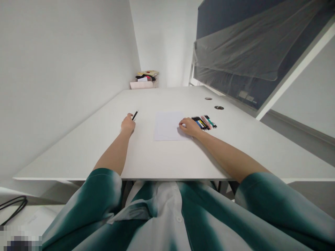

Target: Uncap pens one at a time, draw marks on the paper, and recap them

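A black pen (135,115) is in my left hand (128,124), whose fingers are closed around it; the pen tilts up and to the right just above or on the table, left of the paper. My right hand (190,127) rests at the right part of a white sheet of paper (167,127), fingers curled in toward the thumb, and no object shows between them. Right beside that hand, several pens and markers (205,122) in black, blue, yellow, pink and teal lie side by side in a row, some partly hidden by the hand.
The white table (157,160) runs away from me to the far wall. Two round cable holes (219,107) are at its right side. A pale box (142,84) with piled items stands at the far end. A dark board under plastic film (235,52) leans over the right.
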A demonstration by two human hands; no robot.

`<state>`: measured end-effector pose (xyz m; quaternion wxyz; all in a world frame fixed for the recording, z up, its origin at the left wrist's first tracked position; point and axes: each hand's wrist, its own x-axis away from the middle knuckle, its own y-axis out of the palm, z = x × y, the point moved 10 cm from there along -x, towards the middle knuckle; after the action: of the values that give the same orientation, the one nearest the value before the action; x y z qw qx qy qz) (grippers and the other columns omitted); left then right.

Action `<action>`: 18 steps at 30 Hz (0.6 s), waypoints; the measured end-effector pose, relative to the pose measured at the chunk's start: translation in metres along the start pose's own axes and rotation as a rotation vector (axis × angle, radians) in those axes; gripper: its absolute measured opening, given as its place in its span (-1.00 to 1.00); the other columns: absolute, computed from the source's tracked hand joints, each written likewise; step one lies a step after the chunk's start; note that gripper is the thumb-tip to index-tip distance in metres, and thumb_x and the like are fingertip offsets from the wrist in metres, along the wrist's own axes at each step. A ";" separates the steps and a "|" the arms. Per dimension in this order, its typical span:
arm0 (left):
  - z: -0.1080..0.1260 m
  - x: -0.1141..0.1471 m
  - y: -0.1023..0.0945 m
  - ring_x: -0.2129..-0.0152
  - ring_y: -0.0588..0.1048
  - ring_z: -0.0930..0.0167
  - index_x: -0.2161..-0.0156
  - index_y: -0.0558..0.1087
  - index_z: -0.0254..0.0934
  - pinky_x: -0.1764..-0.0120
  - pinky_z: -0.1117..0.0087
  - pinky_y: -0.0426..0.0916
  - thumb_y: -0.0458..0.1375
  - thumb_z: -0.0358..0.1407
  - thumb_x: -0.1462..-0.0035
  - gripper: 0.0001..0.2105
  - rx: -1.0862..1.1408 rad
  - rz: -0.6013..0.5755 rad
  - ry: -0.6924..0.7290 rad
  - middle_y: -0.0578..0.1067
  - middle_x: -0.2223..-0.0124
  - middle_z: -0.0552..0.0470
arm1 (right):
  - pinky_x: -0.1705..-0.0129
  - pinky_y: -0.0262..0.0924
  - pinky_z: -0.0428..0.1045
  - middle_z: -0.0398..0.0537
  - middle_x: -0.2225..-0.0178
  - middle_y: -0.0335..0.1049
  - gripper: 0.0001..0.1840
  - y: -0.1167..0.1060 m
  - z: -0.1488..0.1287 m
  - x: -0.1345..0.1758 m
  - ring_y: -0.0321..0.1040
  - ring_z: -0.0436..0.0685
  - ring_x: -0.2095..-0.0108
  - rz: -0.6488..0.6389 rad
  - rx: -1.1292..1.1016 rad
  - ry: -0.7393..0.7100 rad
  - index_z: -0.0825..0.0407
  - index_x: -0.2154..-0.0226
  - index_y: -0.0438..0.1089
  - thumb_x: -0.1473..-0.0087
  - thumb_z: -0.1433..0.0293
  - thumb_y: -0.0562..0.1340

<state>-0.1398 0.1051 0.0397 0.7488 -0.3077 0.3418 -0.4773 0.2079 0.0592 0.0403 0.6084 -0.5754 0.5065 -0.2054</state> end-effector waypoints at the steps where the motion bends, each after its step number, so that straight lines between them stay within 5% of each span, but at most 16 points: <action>1: 0.009 0.002 0.003 0.06 0.47 0.10 -0.13 0.29 -0.21 0.03 0.11 0.29 0.05 -0.51 -0.11 -0.54 0.004 0.018 0.027 0.50 0.08 -0.26 | 0.02 0.17 0.03 0.11 0.19 0.51 -0.75 0.000 0.000 0.000 0.37 0.21 0.14 0.005 -0.004 -0.001 0.11 0.25 0.54 -0.15 0.44 0.14; 5: 0.049 0.013 0.020 0.16 0.50 0.20 -0.23 0.19 -0.21 0.07 0.19 0.33 0.11 -0.54 -0.01 -0.37 0.211 -0.017 0.181 0.51 0.18 -0.14 | 0.02 0.17 0.02 0.10 0.20 0.51 -0.75 0.000 0.000 0.000 0.37 0.20 0.14 0.020 -0.012 -0.008 0.11 0.26 0.54 -0.15 0.43 0.14; 9: 0.074 0.030 0.041 0.37 0.50 0.33 -0.23 0.14 -0.16 0.26 0.31 0.41 0.18 -0.49 0.07 -0.29 0.553 -0.127 0.153 0.46 0.28 0.01 | 0.03 0.17 0.04 0.10 0.21 0.51 -0.76 -0.001 -0.002 0.000 0.37 0.21 0.15 0.029 -0.025 -0.020 0.10 0.28 0.54 -0.14 0.43 0.14; 14: 0.108 0.064 0.070 0.41 0.50 0.44 -0.02 0.22 -0.21 0.28 0.34 0.43 0.17 -0.45 0.04 -0.53 0.879 -0.325 0.062 0.44 0.34 0.10 | 0.06 0.18 0.04 0.09 0.25 0.51 -0.79 -0.005 -0.007 0.000 0.38 0.20 0.18 0.065 -0.124 -0.034 0.07 0.32 0.53 -0.13 0.42 0.15; 18: 0.133 0.090 0.083 0.35 0.53 0.43 0.17 0.24 -0.25 0.18 0.29 0.42 0.24 -0.41 0.06 -0.66 1.051 -0.438 0.047 0.48 0.29 0.06 | 0.20 0.22 -0.01 0.01 0.29 0.52 -0.72 -0.002 -0.011 0.001 0.39 0.13 0.29 0.061 -0.361 0.004 0.07 0.17 0.49 -0.17 0.28 0.17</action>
<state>0.0369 0.0689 0.0315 0.6770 0.0529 0.0031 -0.7341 0.1990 0.0525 0.0436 0.5001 -0.6593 0.5535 -0.0938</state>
